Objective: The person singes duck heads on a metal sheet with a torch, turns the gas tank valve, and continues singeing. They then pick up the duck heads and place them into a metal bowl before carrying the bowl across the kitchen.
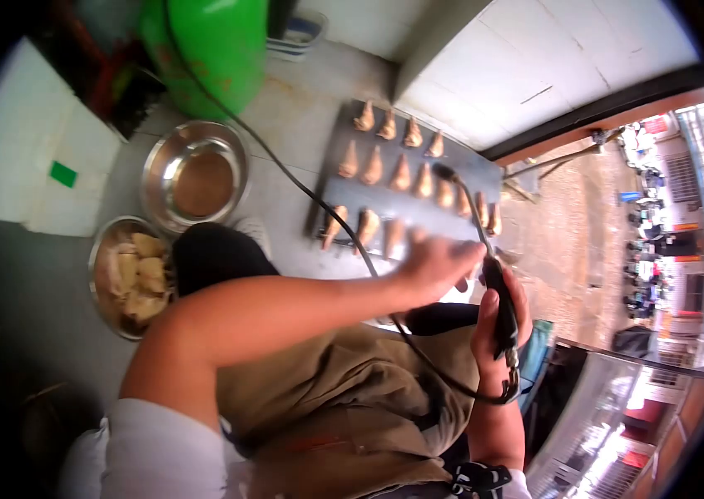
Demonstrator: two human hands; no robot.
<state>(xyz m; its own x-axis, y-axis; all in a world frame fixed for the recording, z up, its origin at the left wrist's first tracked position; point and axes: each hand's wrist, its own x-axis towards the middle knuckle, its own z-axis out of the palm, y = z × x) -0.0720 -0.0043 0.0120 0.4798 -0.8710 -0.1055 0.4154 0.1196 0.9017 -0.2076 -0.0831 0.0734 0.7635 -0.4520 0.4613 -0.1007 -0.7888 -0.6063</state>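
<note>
My right hand [512, 312] is wrapped round the black handle of a gas torch [500, 303], whose hose runs from the handle's lower end. The torch's thin metal neck reaches up over a metal tray [360, 200], with its dark nozzle beside the pieces. My left hand [437, 264] is next to the torch's neck, just above the handle; its fingers are blurred, and whether they touch the torch is unclear. Rows of pale, browned, cone-shaped food pieces [400, 173] lie on the tray. No flame can be made out.
A metal bowl [152, 187] stands on the floor at left, near a second bowl [102, 283] holding pale yellowish pieces [146, 274]. A green gas cylinder [210, 58] is at the top. The black hose [285, 170] crosses the view. A wall [527, 66] borders the tray.
</note>
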